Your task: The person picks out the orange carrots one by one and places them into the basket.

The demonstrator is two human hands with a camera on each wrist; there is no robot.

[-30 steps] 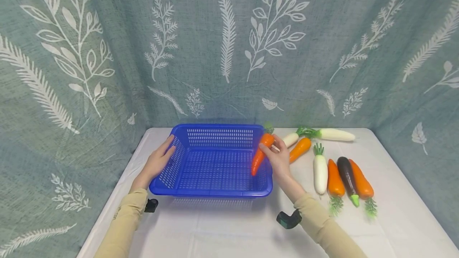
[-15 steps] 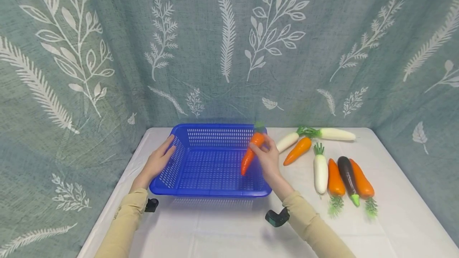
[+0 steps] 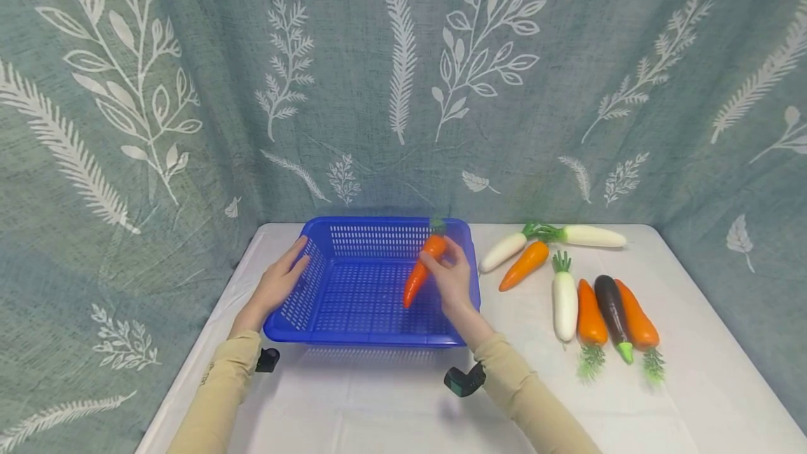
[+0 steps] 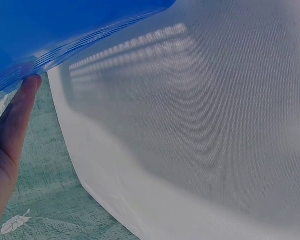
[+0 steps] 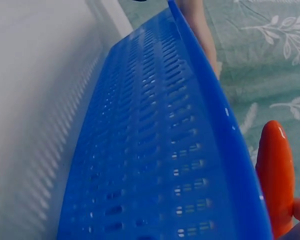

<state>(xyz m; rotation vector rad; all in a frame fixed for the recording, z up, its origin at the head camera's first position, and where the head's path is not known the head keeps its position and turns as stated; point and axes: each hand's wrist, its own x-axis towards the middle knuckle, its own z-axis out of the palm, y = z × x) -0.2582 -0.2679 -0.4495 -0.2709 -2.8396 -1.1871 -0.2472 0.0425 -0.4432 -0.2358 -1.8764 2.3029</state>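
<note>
My right hand [image 3: 449, 275] pinches a bright orange-red carrot [image 3: 421, 273] between thumb and fingers. The carrot slants over the right part of a blue plastic basket [image 3: 372, 339], tip pointing down and toward me, its green top at the back. In the right wrist view the carrot [image 5: 276, 175] stands beyond the basket's rim [image 5: 215, 105], with only a fingertip and part of the hand showing. My left hand [image 3: 277, 287] rests at the basket's left rim with fingers fairly straight. The left wrist view has one finger [image 4: 21, 115] touching the underside of the basket's rim [image 4: 80, 35].
To the right lie white radishes [image 3: 564, 307], an orange carrot [image 3: 525, 266], two more carrots [image 3: 591, 314] and a dark eggplant [image 3: 610, 307]. A white cloth covers the table [image 3: 353, 412]. A patterned green curtain [image 3: 353, 90] hangs behind and at the sides.
My right hand has carried the carrot leftward, from the basket's right rim to farther over its inside. The left hand has kept its place at the left rim.
</note>
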